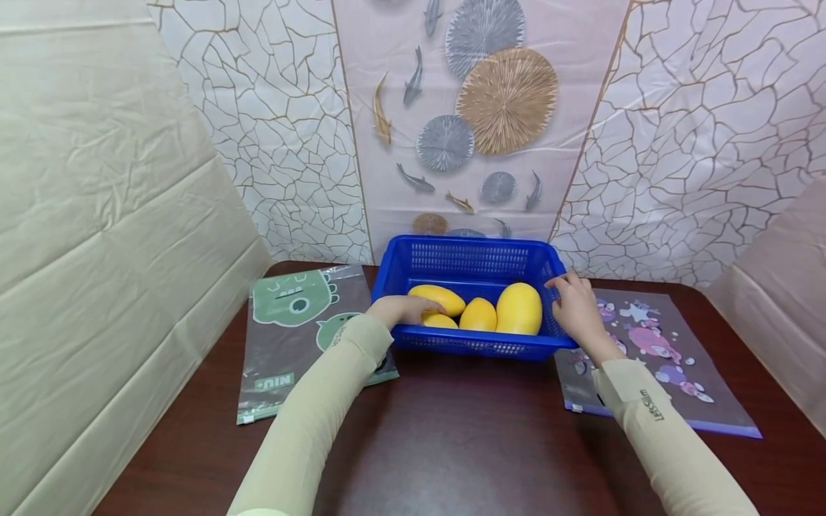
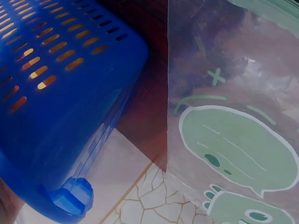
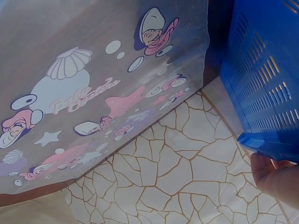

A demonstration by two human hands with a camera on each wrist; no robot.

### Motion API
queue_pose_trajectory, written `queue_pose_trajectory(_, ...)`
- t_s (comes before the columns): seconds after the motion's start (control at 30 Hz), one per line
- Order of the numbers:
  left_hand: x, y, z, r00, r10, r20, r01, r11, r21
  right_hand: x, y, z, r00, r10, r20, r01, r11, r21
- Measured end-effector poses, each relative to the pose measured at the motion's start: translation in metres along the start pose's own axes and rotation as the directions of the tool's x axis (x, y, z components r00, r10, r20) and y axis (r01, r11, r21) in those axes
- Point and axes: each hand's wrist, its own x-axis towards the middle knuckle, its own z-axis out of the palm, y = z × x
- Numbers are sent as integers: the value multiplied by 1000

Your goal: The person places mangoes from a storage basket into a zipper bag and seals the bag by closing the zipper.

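Note:
A blue plastic basket (image 1: 477, 344) stands at the back of the table and holds several smooth yellow fruits of mango-like shape. The largest fruit (image 1: 519, 309) lies at the right, a smaller fruit (image 1: 478, 315) beside it, and a long fruit (image 1: 439, 295) at the left. My left hand (image 1: 409, 309) reaches over the basket's left front rim, its fingers touching the front left fruit (image 1: 439, 321). Its fingertips are partly hidden, so their hold is unclear. With thumb and fingers, my right hand (image 1: 578, 312) grips the basket's right rim, seen also in the right wrist view (image 3: 273, 175).
Left of the basket lies a clear zip bag (image 1: 277, 365) with green cartoon figures. To the right lies another zip bag (image 1: 645, 358) with pink and purple shell prints. The dark table (image 1: 477, 444) meets a patterned wall covering (image 1: 677, 179) behind the basket.

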Motion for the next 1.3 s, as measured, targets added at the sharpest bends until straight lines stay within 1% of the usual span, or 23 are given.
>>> queue_pose_trajectory(0.13, 2, -2, 1, 1000, 9, -2, -9, 1000, -6, 0, 0, 1, 1000, -4, -3, 4, 1000, 2)
queue_pose_trajectory(0.33, 3, -6, 2, 1000, 18, -26, -18, 1000, 9, 0, -2, 2, 1000, -3, 8, 3, 1000, -8)
queue_pose_trajectory(0.5, 1, -8, 0, 997, 18, -78, -15, 999, 42, 1, -5, 1, 1000, -11, 13, 11, 1000, -23)
queue_pose_trajectory(0.67, -2, -10, -1, 989, 38, -146, -24, 995, 100, 2, -6, 1, 999, -15, 29, 16, 999, -34)
queue_pose_trajectory(0.83, -6, -11, -4, 980, 70, -188, -43, 988, 147, 2, -6, 2, 999, -18, 38, 19, 999, -51)
queue_pose_trajectory(0.93, -9, -9, -8, 968, 104, -227, -64, 982, 178, 1, -6, -1, 999, -32, 42, 36, 996, -86)
queue_pose_trajectory(1.07, -15, -7, -12, 947, 131, -294, -75, 978, 196, 0, -6, -3, 997, -56, 44, 62, 989, -136)
queue_pose_trajectory(1.2, -21, -7, -15, 934, 146, -328, -72, 971, 229, 0, -8, -3, 997, -66, 48, 73, 986, -147)
queue_pose_trajectory(1.3, -24, -8, -16, 922, 160, -352, -71, 964, 255, 0, -13, -3, 995, -76, 58, 83, 988, -133)
